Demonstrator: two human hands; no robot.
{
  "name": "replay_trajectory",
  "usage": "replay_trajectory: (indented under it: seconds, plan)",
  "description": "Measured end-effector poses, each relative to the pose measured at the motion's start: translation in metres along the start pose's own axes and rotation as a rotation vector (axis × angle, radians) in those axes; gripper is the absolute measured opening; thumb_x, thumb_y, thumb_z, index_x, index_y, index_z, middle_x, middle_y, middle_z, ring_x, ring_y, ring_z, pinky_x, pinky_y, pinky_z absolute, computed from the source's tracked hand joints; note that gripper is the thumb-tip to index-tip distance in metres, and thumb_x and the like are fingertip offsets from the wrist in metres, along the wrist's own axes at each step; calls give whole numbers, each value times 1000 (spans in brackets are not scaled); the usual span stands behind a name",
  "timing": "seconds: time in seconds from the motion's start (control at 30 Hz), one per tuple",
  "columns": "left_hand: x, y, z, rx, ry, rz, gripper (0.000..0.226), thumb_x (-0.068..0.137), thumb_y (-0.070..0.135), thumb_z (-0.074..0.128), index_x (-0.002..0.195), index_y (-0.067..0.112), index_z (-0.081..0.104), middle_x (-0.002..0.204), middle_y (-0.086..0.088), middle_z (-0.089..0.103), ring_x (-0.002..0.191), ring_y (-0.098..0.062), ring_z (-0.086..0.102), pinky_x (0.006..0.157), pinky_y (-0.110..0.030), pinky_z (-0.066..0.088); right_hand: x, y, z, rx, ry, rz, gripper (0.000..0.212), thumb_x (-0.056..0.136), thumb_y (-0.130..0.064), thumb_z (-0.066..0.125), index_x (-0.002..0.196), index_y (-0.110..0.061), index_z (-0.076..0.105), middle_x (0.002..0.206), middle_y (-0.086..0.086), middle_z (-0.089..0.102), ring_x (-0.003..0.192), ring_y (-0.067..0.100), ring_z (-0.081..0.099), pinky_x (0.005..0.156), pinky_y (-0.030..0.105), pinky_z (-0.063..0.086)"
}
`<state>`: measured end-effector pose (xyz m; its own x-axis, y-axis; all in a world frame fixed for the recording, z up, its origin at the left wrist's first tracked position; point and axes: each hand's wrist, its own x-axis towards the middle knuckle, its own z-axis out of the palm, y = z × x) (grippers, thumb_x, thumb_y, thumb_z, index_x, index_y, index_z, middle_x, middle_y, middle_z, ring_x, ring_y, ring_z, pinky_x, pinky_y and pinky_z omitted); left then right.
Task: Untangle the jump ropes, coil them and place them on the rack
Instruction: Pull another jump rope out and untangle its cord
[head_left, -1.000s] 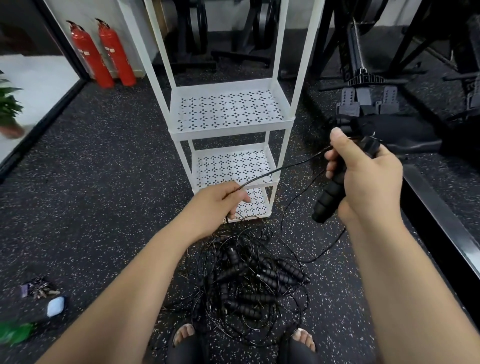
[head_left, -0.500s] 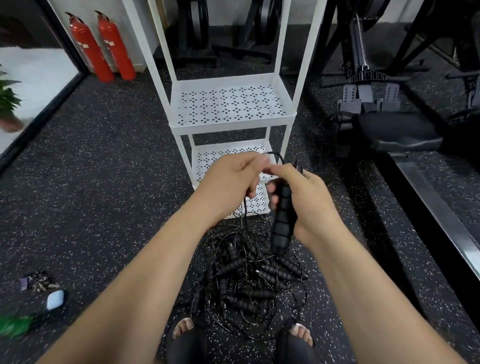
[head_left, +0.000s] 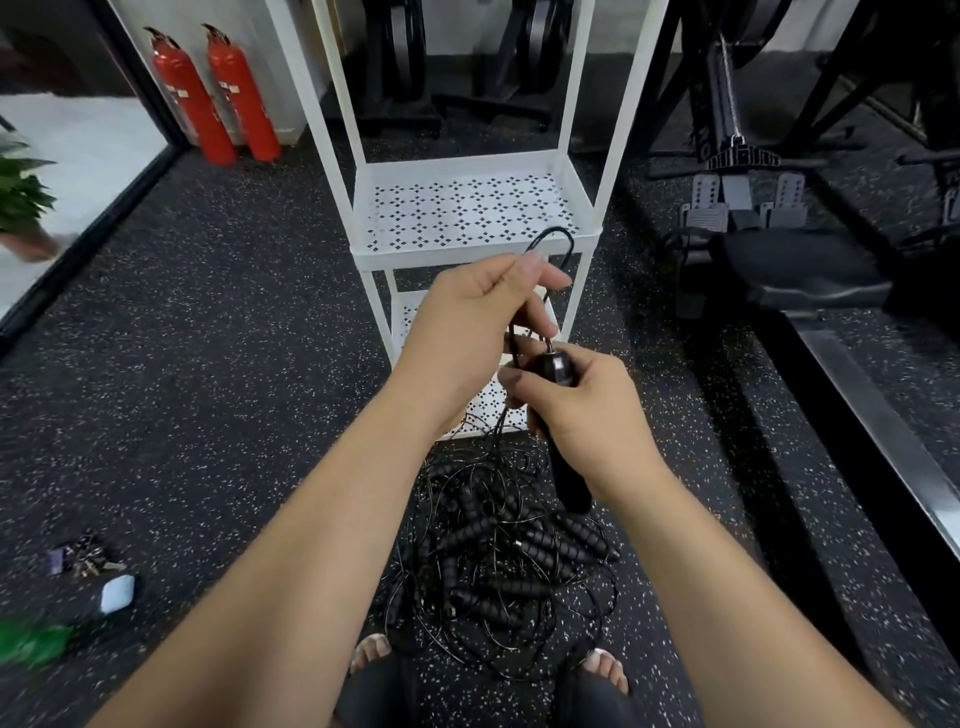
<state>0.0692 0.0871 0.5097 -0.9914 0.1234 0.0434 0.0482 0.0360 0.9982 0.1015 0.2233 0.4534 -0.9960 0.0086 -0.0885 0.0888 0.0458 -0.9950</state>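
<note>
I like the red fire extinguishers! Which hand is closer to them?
Left. The left hand, pinching the rope by the rack, is diagonally right of the fire extinguishers; the right hand, gripping the handle, is lower and further right.

The white rack (head_left: 470, 248) runs off the top edge, its lower shelves largely behind the left hand (head_left: 467, 322) and right hand (head_left: 587, 415). The left fist hides part of a rope (head_left: 557, 229); the right covers the middle of a black handle (head_left: 571, 488). A green blur (head_left: 31, 642) at lower left, cut by the edge, cannot be identified.

One rack (head_left: 415, 254), two extinguishers (head_left: 189, 104), perhaps nine handles (head_left: 519, 587).
</note>
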Motion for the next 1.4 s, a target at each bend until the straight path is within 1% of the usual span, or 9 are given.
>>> replay_trajectory:
  seconds: [0.2, 0.37, 0.57, 0.77, 0.9, 0.97, 1.13, 1.23, 1.4]
  plan:
    - [-1, -11, -6, 91, 35, 13, 36, 111, 49, 51, 122, 21, 70, 108, 5, 76, 106, -13, 73, 90, -38, 60, 0, -14, -8, -18, 53, -58, 19, 94, -20, 85, 86, -8, 74, 70, 12, 76, 56, 14, 60, 60, 33, 47]
    - [-17, -43, -6, 227, -168, -147, 40, 108, 56, 36, 111, 36, 71, 114, 9, 77, 117, -17, 70, 111, -53, 49, 2, -34, -23, 157, 109, -65, 18, 94, -15, 84, 87, -3, 72, 67, 9, 69, 56, 15, 56, 56, 26, 49]
    - [-17, -63, -8, 528, -284, -140, 13, 105, 36, 62, 115, 37, 70, 113, 18, 77, 110, -8, 70, 107, -39, 52, 4, -50, -38, 377, 180, -36, 20, 93, -13, 83, 81, -14, 66, 66, 4, 63, 55, 15, 49, 56, 27, 43]
    - [-13, -74, -15, 779, -322, -170, 13, 108, 43, 57, 110, 37, 69, 104, 15, 73, 93, -13, 68, 84, -31, 53, 5, -60, -54, 477, 246, -71, 20, 94, -11, 82, 87, -15, 63, 67, 3, 62, 55, 14, 49, 57, 26, 43]
    - [-13, -72, -17, 746, -276, -140, 17, 109, 42, 57, 110, 34, 72, 81, 4, 72, 48, -3, 46, 50, -21, 38, 6, -60, -56, 492, 252, -89, 20, 94, -13, 83, 92, -13, 63, 69, 3, 61, 55, 14, 49, 57, 27, 44]
    - [-13, -69, -16, 710, -264, -123, 16, 109, 41, 57, 109, 34, 72, 79, -4, 73, 42, -4, 37, 44, -21, 34, 7, -59, -54, 486, 225, -87, 18, 94, -15, 83, 96, -12, 65, 71, 4, 61, 56, 15, 49, 58, 28, 44]
    - [-14, -60, -14, 622, -211, -50, 16, 108, 39, 59, 99, 40, 71, 87, 7, 77, 61, -23, 56, 59, -32, 45, 7, -47, -43, 418, 116, -8, 19, 93, -21, 85, 97, -10, 70, 74, 7, 64, 57, 16, 48, 56, 27, 41]
    - [-15, -50, -12, 519, -164, 27, 21, 108, 35, 60, 93, 44, 70, 85, 18, 75, 68, -20, 60, 64, -36, 47, 7, -36, -33, 296, 61, 62, 18, 93, -18, 84, 102, -6, 73, 72, 7, 67, 57, 16, 50, 55, 27, 43]
    - [-15, -47, -13, 442, -169, 93, 21, 109, 27, 60, 95, 36, 74, 90, 10, 75, 95, -18, 69, 92, -41, 53, 5, -31, -25, 190, 32, 59, 12, 94, -13, 82, 87, -11, 73, 69, 9, 66, 57, 17, 53, 55, 28, 45]
